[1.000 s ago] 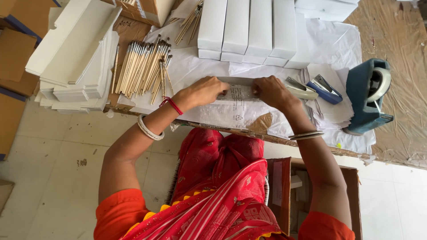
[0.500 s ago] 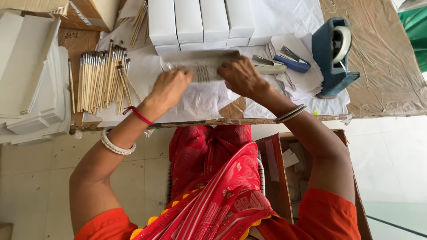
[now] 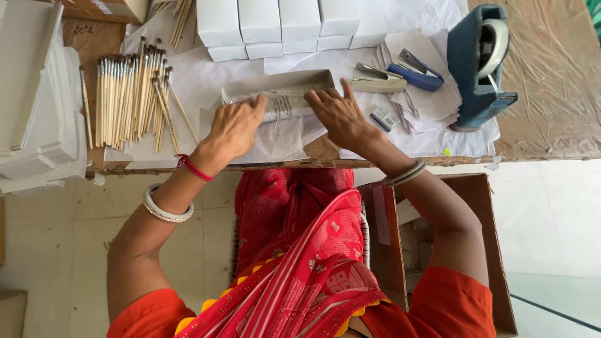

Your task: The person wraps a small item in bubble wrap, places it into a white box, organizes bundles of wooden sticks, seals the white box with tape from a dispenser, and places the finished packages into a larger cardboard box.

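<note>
The open cardboard box (image 3: 278, 84), long, shallow and pale, lies on white paper sheets (image 3: 200, 81) near the front edge of the tabletop (image 3: 557, 75), straight ahead of the person. A clear plastic packet (image 3: 282, 103) with dark print lies along the box's near side, partly over its edge. The left hand (image 3: 235, 128) rests with curved fingers on the left end of the packet, pressing it against the box; it wears a red thread at the wrist and a white bangle further up the arm. The right hand (image 3: 341, 112) lies with its fingers spread on the right end of the packet and the box's corner; whether either hand pinches the packet or only presses on it cannot be told.

Just behind the box stands a row of closed white boxes (image 3: 282, 22). To the left, a loose heap of paintbrushes (image 3: 131, 94) with pale wooden handles lies on the paper, and beyond them a stack of flat white cartons (image 3: 34, 106). To the right lie a silver stapler (image 3: 375, 78), a blue stapler (image 3: 416, 72) and a small staple box (image 3: 384, 117), then a blue tape dispenser (image 3: 479, 62). A brown cardboard carton (image 3: 494, 250) stands on the floor by the person's right side.
</note>
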